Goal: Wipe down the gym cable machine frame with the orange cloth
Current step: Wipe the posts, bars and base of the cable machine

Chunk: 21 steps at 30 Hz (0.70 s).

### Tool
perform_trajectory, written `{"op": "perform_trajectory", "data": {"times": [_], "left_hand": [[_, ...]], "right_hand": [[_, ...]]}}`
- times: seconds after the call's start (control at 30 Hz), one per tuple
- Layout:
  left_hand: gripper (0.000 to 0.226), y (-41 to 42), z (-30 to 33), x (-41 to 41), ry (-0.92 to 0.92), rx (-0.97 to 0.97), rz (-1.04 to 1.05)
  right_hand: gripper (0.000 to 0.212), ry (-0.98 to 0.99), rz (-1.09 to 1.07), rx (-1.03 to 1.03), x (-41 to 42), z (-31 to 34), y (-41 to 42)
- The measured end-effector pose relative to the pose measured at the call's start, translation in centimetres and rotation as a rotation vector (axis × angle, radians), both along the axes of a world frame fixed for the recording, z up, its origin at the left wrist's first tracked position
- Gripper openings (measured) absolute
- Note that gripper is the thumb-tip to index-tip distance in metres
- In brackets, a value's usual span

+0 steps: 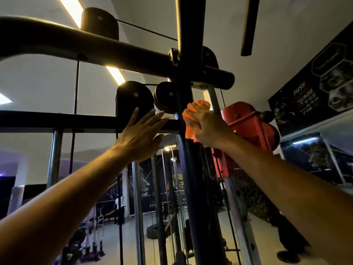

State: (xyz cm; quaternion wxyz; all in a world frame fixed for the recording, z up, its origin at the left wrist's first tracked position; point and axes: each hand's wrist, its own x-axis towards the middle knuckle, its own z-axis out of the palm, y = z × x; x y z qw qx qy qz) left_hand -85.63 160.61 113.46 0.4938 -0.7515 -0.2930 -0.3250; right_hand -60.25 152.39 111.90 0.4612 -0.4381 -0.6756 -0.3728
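Observation:
The black cable machine frame fills the view, with a vertical post in the middle and a horizontal bar running left from it. My right hand grips the bunched orange cloth and holds it against the post just right of the joint, high up. My left hand is raised with fingers straight and spread, its fingertips at the horizontal bar below a black pulley cover. Whether they touch the bar is unclear.
A thick black tube curves overhead. A red pulley housing sits right behind the cloth hand. Chrome guide rods and thin cables hang below. Posters cover the right wall. A ceiling fan blade hangs above.

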Motion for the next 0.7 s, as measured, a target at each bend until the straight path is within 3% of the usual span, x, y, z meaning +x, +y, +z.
{"op": "perform_trajectory", "data": {"times": [0.1, 0.2, 0.27, 0.37, 0.5, 0.7], "left_hand": [[0.069, -0.3, 1.0, 1.7, -0.028, 0.004, -0.111], [0.072, -1.1, 2.0, 3.2, -0.084, -0.021, -0.129], [0.075, -1.4, 2.2, 4.0, -0.106, -0.034, -0.108], [0.072, -1.1, 2.6, 4.7, -0.094, -0.006, -0.048], [0.062, -0.4, 5.3, 5.1, -0.114, 0.046, -0.005], [0.065, 1.1, 6.2, 5.2, -0.148, 0.105, 0.014]], "right_hand": [[0.057, 0.079, -0.047, 0.117, 1.4, 1.3, 0.4], [0.086, -0.038, -0.205, -0.028, 1.3, -0.9, 3.7], [0.101, -0.068, -0.199, -0.134, 0.5, -4.1, 6.8], [0.095, 0.033, -0.098, -0.046, 0.2, -5.3, 9.3], [0.081, 0.218, 0.149, -0.006, 0.2, 0.1, 8.5], [0.066, 0.179, 0.245, 0.147, 1.1, 4.2, 9.7]]}}
